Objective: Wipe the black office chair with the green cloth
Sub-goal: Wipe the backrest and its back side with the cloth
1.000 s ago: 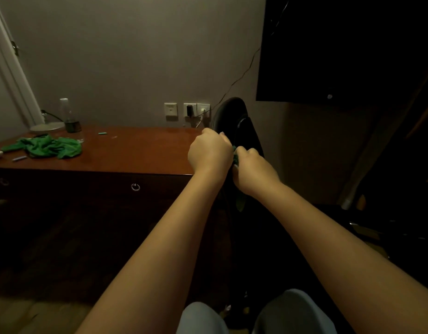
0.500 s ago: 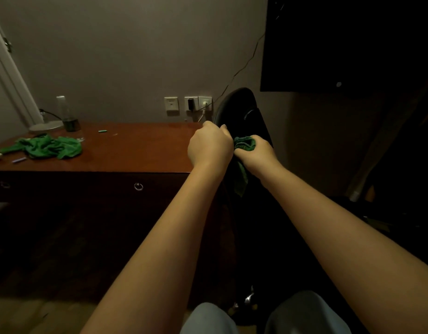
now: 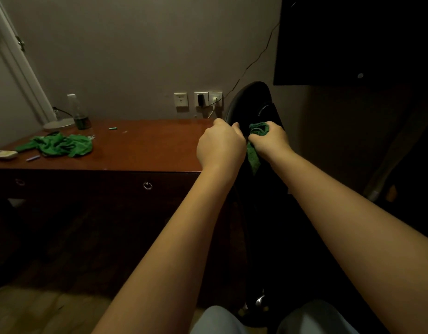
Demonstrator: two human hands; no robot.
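The black office chair stands in front of me, seen edge-on, its back rising beside the desk. My left hand grips the left edge of the chair back with curled fingers. My right hand holds a bunched green cloth against the chair back, and a tail of the cloth hangs down below my wrist. The two hands nearly touch. The chair's lower part is lost in darkness.
A wooden desk with ring-pull drawers lies to the left, bearing a second green cloth, a bottle, a lamp base and a remote. Wall sockets with a cable sit behind the chair. A dark screen hangs at upper right.
My right hand has turned and slid right along the chair back, exposing more of the bunched green cloth. My left hand keeps its grip in the same spot.
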